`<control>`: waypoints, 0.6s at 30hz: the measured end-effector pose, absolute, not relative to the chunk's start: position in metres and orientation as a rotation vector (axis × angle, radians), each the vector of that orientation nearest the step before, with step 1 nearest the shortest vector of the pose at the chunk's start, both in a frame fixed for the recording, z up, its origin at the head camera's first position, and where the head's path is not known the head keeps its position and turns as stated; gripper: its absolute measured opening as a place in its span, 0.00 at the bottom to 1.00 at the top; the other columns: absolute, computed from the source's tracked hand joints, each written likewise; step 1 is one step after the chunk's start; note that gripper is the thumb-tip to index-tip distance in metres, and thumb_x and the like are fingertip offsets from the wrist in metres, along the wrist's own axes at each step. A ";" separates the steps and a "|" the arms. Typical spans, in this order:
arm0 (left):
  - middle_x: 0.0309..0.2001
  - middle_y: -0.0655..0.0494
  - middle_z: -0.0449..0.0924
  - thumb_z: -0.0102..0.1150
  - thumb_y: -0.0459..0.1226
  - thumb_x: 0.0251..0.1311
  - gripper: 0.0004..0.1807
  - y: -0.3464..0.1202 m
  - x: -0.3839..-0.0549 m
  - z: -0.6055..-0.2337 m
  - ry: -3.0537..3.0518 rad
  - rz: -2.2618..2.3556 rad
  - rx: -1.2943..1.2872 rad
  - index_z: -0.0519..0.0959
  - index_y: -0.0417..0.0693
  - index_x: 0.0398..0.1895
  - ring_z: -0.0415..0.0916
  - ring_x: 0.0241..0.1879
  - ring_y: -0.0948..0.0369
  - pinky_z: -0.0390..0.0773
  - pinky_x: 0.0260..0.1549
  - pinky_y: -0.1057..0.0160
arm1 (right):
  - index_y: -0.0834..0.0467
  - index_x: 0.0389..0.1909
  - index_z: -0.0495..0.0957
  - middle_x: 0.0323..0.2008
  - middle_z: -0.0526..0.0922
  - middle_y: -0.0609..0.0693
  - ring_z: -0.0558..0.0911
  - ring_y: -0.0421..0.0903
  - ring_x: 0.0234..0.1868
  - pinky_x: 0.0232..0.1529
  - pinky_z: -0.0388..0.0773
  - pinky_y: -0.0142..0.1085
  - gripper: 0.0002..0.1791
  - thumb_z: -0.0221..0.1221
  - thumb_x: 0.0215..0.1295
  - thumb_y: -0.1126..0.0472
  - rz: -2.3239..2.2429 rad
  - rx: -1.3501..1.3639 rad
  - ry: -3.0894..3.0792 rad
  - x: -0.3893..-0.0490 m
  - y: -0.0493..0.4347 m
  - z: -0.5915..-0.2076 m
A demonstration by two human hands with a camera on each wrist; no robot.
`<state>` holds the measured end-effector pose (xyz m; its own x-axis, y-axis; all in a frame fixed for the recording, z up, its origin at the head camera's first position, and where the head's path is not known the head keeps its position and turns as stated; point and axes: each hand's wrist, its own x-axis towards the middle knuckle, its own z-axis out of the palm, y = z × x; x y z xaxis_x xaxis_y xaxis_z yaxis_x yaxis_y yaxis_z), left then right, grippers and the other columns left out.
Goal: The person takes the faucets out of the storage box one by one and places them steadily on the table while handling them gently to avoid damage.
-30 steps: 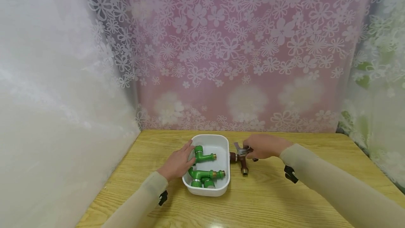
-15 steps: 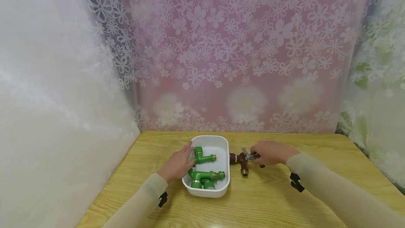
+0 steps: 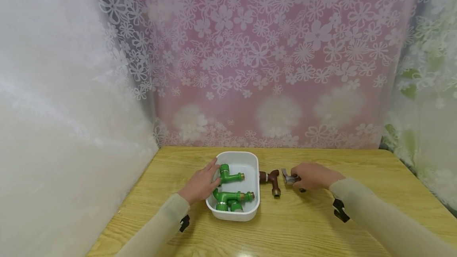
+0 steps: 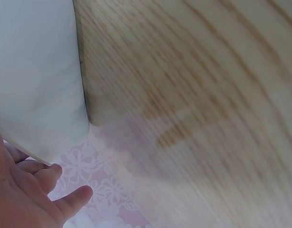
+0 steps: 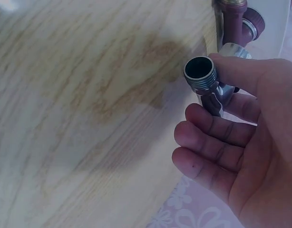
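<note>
My right hand (image 3: pixel 313 175) pinches a silver metal tap (image 3: pixel 290 179) a little right of the brown tap, close above the table. In the right wrist view, the silver tap's threaded open end (image 5: pixel 201 72) points toward the camera, between thumb and fingers. The brown tap (image 3: pixel 274 182) lies against the right side of a white plastic tub (image 3: pixel 235 216). Inside the tub are several green taps (image 3: pixel 228 196), toward its left and front. My left hand (image 3: pixel 198 183) rests on the tub's left rim with its fingers extended; part of the tub wall is hidden beneath it.
Everything stands on a wood-grain table (image 3: pixel 285 233). Behind it hangs a pink flowered curtain (image 3: pixel 271 70), with a pale sheet (image 3: pixel 71 110) along the left and a greenish one (image 3: pixel 425 110) along the right.
My right hand has moved right with the silver tap, which now stands apart from the brown tap. The left hand, the tub and the green taps have stayed in place.
</note>
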<state>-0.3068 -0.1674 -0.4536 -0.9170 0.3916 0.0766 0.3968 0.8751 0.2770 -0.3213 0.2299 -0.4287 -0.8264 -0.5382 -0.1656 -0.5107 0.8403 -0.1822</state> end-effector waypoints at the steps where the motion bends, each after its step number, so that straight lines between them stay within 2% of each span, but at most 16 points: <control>1: 0.81 0.49 0.47 0.46 0.48 0.76 0.30 -0.167 -0.307 -0.454 -3.026 -0.452 -0.633 0.63 0.44 0.75 0.68 0.69 0.44 0.69 0.68 0.43 | 0.48 0.32 0.76 0.25 0.73 0.41 0.67 0.39 0.25 0.28 0.62 0.37 0.08 0.65 0.66 0.53 -0.194 -0.792 2.814 -0.321 0.230 -0.429; 18: 0.81 0.49 0.48 0.44 0.48 0.76 0.29 -0.169 -0.310 -0.458 -3.005 -0.459 -0.653 0.65 0.45 0.74 0.71 0.66 0.43 0.71 0.66 0.43 | 0.48 0.33 0.77 0.27 0.76 0.40 0.69 0.40 0.25 0.28 0.65 0.38 0.06 0.65 0.65 0.53 -0.169 -0.750 2.823 -0.319 0.227 -0.442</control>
